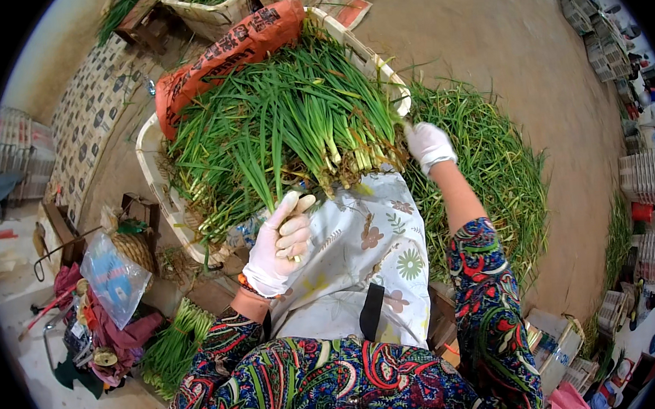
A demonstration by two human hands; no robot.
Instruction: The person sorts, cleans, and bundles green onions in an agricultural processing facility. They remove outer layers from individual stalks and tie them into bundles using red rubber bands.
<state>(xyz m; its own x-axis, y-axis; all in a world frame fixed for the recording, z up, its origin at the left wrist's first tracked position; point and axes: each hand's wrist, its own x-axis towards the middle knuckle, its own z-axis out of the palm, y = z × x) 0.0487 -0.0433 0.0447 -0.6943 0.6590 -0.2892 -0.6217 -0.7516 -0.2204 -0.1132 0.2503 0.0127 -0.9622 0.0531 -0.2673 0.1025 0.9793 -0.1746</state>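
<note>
My left hand (pixel 281 242), in a white glove, is closed around the pale lower ends of a few green onions (pixel 268 174), their leaves pointing away over the heap. My right hand (pixel 430 145), gloved too, is beside the crate's right edge with its fingers drawn together; what they hold, if anything, is too small to make out. Before me a large heap of green onions (pixel 289 93) fills a white plastic crate (pixel 147 152), white stems and brown roots toward me. A patterned apron (pixel 354 256) covers my lap below the crate.
An orange printed sack (pixel 233 48) lies across the crate's far side. Loose green leaves (pixel 485 171) are piled on the floor at right. Trimmed bundles (pixel 177 340) lie at lower left, near a clear plastic bag (pixel 114 276). Another filled crate (pixel 211 11) stands at the back.
</note>
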